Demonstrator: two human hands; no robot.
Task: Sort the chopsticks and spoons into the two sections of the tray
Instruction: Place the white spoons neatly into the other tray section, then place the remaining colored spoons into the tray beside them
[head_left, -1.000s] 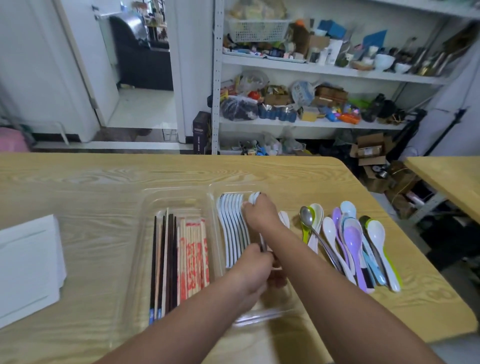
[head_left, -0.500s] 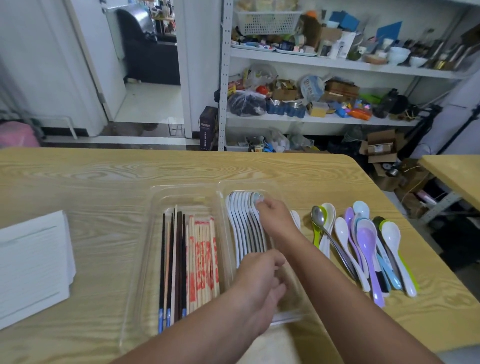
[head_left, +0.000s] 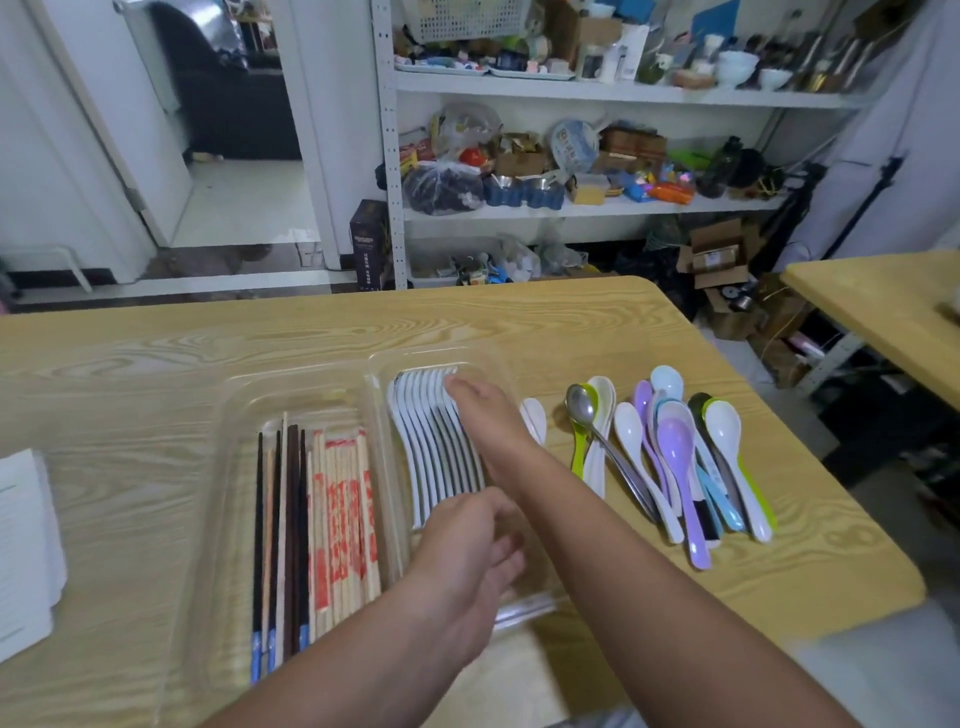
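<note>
Right hand (head_left: 480, 410) rests flat on white spoons (head_left: 436, 441) in tray (head_left: 228, 415).

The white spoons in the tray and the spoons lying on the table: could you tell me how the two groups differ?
The white spoons in the tray stand on edge in a tight nested row; the spoons on the table lie flat and overlap loosely. The tray group is all white; the table group mixes white, purple, blue, green and one metal spoon. Both point handles toward the person.

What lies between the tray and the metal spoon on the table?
In the head view, one white spoon lies between the tray and the metal spoon.
</note>
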